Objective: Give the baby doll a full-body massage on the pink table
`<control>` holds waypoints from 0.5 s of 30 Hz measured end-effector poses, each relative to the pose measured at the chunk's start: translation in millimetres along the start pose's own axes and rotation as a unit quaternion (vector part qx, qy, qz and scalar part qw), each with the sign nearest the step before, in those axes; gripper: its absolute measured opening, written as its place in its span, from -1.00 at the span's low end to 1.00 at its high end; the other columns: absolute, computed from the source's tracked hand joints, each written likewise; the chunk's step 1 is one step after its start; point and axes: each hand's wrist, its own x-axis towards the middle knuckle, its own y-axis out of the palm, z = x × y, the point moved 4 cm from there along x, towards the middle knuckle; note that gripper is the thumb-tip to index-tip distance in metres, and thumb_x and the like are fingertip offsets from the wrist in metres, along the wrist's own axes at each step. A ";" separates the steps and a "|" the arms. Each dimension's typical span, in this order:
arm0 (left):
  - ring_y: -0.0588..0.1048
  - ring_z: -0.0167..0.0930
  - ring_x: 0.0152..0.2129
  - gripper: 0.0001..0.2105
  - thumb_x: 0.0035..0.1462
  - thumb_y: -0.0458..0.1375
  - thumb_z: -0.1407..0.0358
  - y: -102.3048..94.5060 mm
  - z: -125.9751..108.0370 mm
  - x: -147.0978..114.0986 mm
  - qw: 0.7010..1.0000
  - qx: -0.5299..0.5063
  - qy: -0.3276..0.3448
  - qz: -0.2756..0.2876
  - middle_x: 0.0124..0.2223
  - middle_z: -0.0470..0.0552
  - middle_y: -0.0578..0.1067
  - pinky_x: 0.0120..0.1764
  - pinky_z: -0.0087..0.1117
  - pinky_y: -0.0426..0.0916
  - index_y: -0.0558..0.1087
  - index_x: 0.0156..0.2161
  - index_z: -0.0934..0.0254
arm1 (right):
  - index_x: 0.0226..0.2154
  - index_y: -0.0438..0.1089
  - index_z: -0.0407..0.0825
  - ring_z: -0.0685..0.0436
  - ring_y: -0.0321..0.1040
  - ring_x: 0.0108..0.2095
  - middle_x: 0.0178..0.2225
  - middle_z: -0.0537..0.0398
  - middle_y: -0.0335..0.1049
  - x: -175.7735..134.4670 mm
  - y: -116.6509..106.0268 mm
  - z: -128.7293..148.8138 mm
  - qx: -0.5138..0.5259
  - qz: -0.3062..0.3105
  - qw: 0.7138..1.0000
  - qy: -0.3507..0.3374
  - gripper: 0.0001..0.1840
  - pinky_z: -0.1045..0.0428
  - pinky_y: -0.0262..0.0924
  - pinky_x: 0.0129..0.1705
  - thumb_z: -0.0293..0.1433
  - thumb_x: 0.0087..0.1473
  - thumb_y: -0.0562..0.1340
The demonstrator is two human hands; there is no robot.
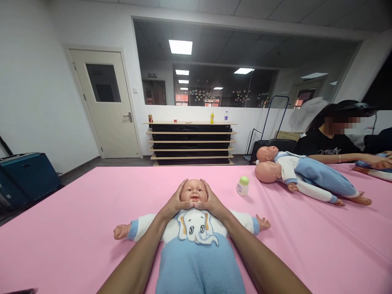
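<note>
Cupping the head [193,188] of the baby doll [199,263] between left hand [174,203] and right hand [215,203], with thumbs at the chin, probably keeping it from rolling sideways.

1. A baby doll [199,263] lies on the table [76,228] before me, its head [194,191] between my left hand [175,204] and right hand [214,203].
2. Right of its head stands a jar [243,187]; farther right, two more dolls [321,170] lie.
3. Beyond the table, shelves [191,132] stand below a window [214,53], right of a door [114,130].

A wide window [239,59] spans the white wall [190,113].
</note>
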 end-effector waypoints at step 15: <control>0.22 -0.05 0.21 0.00 -0.22 0.39 0.51 3.3 -3.9 -4.4 0.997 -0.071 -0.014 0.013 0.34 0.15 0.12 0.21 -0.04 0.15 0.04 0.31 0.04 | 0.31 -0.12 0.18 -0.30 0.15 0.21 0.30 0.00 -0.01 -4.3 4.8 6.5 0.090 0.013 0.995 0.029 0.21 -0.19 0.09 0.22 -0.43 -0.29 0.51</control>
